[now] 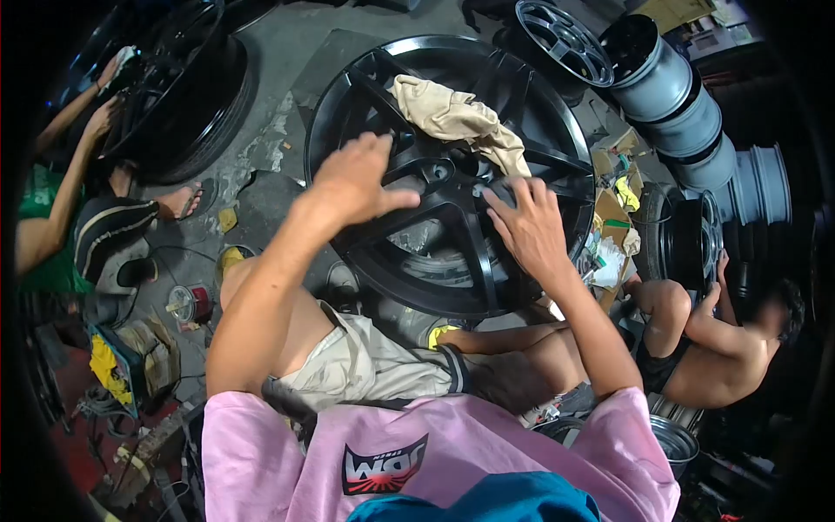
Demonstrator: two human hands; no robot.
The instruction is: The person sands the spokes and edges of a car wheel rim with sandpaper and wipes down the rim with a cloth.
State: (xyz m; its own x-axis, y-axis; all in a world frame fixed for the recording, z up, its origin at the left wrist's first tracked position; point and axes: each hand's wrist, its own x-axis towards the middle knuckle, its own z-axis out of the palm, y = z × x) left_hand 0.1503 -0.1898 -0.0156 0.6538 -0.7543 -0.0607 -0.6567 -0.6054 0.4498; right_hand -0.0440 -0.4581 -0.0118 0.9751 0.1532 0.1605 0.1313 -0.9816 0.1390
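A large black wheel rim (pixel 478 252) lies in front of me, its spokes facing up. My left hand (pixel 355 178) hovers over its left spokes, fingers and thumb spread, holding nothing. On the right side of the hub, my right hand (pixel 528 219) has its fingers apart, with the fingertips at a small dark grey pad or piece; whether it is gripped is unclear. A beige cloth (pixel 448 113) is draped across the upper spokes, just above my right hand.
Silver rims (pixel 652 83) are stacked at upper right. A co-worker (pixel 718 357) sits at right beside a tyre. Another person's hands (pixel 103 117) are at a black wheel (pixel 187 113) on the left. A red can (pixel 190 303) stands at lower left.
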